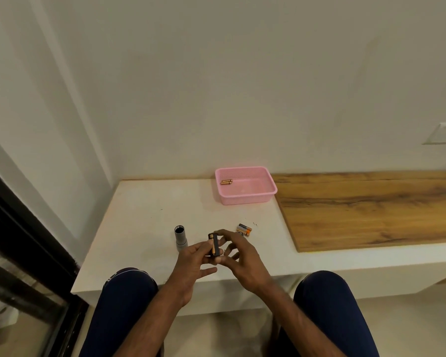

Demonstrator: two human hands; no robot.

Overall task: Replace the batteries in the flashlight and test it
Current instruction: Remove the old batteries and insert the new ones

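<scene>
So we're sitting at a low white ledge (144, 228) with our knees in dark blue trousers poking in from the bottom. Furthest left on it is the grey flashlight body (180, 237), standing upright with its open dark end facing up, just beside our left hand (191, 264). That hand is curled around the lower end of the black battery holder (214, 245), thumb and fingers pinching it, with the spare fingers loosely spread below. We can see a gold battery sitting in the holder's side slot. Our right hand (242, 256) comes in from the other side, fingertips closed on the holder's top and right edge, so both hands have hold of it above the ledge. Just past the right hand, a small bunch of loose batteries (243, 230) lies on the ledge. Further back sits a pink basket (247, 197) with two gold batteries (226, 182) in its left corner, and a wooden board (371, 212) covers the ledge to the right.
</scene>
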